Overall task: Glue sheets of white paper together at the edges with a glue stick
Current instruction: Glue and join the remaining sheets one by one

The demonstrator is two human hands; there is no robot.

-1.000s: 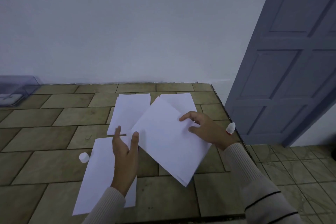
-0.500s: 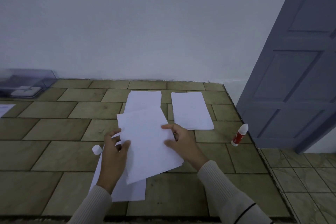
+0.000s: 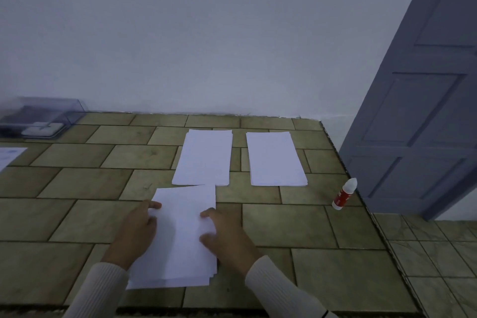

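Your two hands are on the near sheets [image 3: 184, 235] at the lower centre of the frame: your left hand [image 3: 136, 233] lies along their left edge with the thumb curled over onto the top sheet, and your right hand [image 3: 223, 235] presses on the right edge, fingertips on the paper. Both look like a light pinch or press on the paper rather than a fist, though the undersides of the fingers are hidden. The bottom edge shows several layers slightly fanned, so more than one sheet lies here, and the upper sheet sits a little askew over the one below. Whether any glue is already between them cannot be told from this view. Just above, in the middle of the frame, one paper stack [image 3: 205, 157] almost touches the top of the near sheets, and a second stack [image 3: 275, 159] lies to its right, apart from it. The glue stick [image 3: 344, 193] stands tilted at the right edge of the tiled surface [image 3: 77, 181], near the grey door [image 3: 423, 100], well apart from either hand; its white tip looks uncapped, but that is hard to confirm. By my reading you are squaring and pressing one joined pair, while the two stacks above suggest much paper is left to glue.
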